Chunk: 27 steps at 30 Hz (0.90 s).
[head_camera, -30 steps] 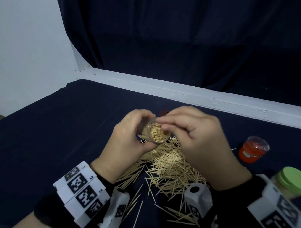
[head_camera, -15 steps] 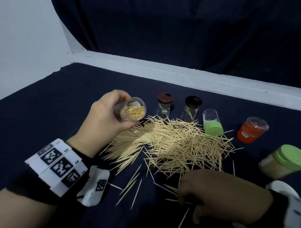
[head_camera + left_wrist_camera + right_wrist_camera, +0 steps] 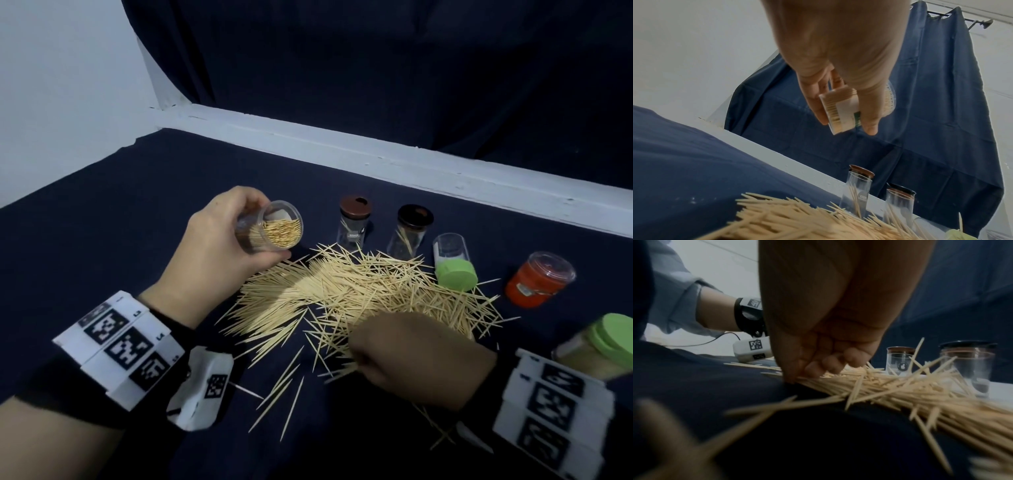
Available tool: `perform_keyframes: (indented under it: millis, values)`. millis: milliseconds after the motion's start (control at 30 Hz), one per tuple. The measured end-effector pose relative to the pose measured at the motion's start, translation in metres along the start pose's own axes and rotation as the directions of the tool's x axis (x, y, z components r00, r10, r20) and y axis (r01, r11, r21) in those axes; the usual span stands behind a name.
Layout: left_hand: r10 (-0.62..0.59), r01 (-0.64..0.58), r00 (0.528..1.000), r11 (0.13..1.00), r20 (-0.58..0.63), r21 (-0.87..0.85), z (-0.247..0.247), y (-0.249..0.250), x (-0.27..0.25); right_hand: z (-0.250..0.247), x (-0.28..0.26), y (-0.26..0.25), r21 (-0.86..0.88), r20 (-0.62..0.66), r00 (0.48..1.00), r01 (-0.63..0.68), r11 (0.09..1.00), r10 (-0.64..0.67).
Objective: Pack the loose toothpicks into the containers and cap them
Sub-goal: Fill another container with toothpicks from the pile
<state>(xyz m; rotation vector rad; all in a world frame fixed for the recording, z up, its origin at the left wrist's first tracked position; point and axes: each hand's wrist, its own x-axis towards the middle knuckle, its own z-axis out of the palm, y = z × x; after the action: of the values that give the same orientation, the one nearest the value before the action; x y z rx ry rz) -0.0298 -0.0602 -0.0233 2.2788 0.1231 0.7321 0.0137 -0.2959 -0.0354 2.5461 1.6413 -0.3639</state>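
A big pile of loose toothpicks (image 3: 359,291) lies on the dark blue cloth. My left hand (image 3: 219,250) grips a clear uncapped container (image 3: 274,229), tilted with its mouth towards me and partly filled with toothpicks, held above the pile's left edge. The left wrist view shows this container (image 3: 840,112) held between the thumb and fingers of the left hand (image 3: 838,56). At the pile's near edge my right hand (image 3: 411,356) is down on the cloth. Its curled fingers (image 3: 818,368) and thumb pinch a bunch of toothpicks (image 3: 900,394).
Behind the pile stand a brown-capped jar (image 3: 354,222) and a black-capped jar (image 3: 412,233), each holding a few toothpicks. A clear jar with a green cap (image 3: 452,263) lies on its side. A red container (image 3: 537,281) and a filled green-capped jar (image 3: 603,346) lie at the right.
My right hand left the container's mouth and dropped to the pile's near edge, closing on toothpicks. My left hand carried the container to the left, uncovering the jars behind.
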Motion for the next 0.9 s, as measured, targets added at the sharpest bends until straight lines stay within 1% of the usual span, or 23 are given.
perform_keyframes:
  millis: [100, 167, 233, 300, 400, 433, 500, 567, 633, 700, 767, 833, 900]
  values:
    - [-0.004, 0.004, 1.000, 1.000, -0.004, 0.006, -0.001, -0.001, 0.000, -0.004, 0.014, -0.003, -0.092, -0.063, 0.997, -0.057, 0.994, 0.051]
    - [-0.021, 0.022, 1.000, 1.000, -0.012, 0.004, -0.002, -0.002, 0.000, -0.012, 0.020, -0.009, -0.087, -0.101, 0.993, -0.067, 0.994, 0.059]
    - [-0.032, 0.032, 0.999, 1.000, -0.023, 0.001, -0.003, -0.003, 0.000, -0.021, 0.023, -0.022, -0.039, -0.103, 0.995, 0.001, 0.999, -0.005]
    - [-0.033, 0.033, 0.999, 0.999, -0.026, 0.005, -0.003, -0.003, 0.001, -0.024, 0.027, -0.036, -0.018, -0.044, 0.991, 0.123, 0.992, -0.124]
    - [-0.040, 0.040, 0.999, 0.999, -0.024, 0.002, -0.002, -0.002, 0.001, -0.019, 0.037, -0.049, -0.055, 0.063, 0.960, 0.276, 0.960, -0.273]
    - [-0.039, 0.039, 0.999, 0.999, -0.025, 0.003, -0.002, -0.002, 0.000, -0.017, 0.041, -0.050, -0.073, 0.084, 0.951, 0.305, 0.950, -0.299]
    - [-0.029, 0.029, 0.999, 1.000, -0.027, 0.012, -0.003, -0.002, 0.000, -0.014, 0.047, -0.051, -0.081, 0.099, 0.946, 0.318, 0.945, -0.310]
    - [-0.029, 0.029, 0.999, 0.999, -0.028, 0.019, -0.004, -0.002, 0.000, -0.013, 0.053, -0.051, -0.081, 0.097, 0.952, 0.299, 0.951, -0.291]
    - [-0.033, 0.033, 0.999, 0.999, -0.032, 0.024, -0.004, -0.003, 0.000, -0.011, 0.061, -0.048, -0.125, 0.076, 0.963, 0.266, 0.956, -0.258]
    - [-0.034, 0.035, 0.999, 0.999, -0.039, 0.028, -0.005, -0.003, 0.000, -0.010, 0.068, -0.040, -0.198, 0.024, 0.980, 0.197, 0.960, -0.196]
    - [-0.032, 0.033, 0.998, 0.999, -0.045, 0.031, -0.005, -0.003, 0.000, -0.013, 0.074, -0.030, -0.216, -0.035, 0.991, 0.117, 0.969, -0.128]
    - [-0.032, 0.033, 0.998, 0.999, -0.047, 0.034, -0.004, -0.003, 0.000, -0.020, 0.079, -0.021, -0.149, -0.082, 0.996, 0.024, 0.989, -0.037]
    - [-0.030, 0.032, 0.999, 0.999, -0.045, 0.039, -0.004, -0.004, 0.001, -0.031, 0.084, -0.016, -0.010, -0.109, 0.990, -0.097, 0.995, 0.095]
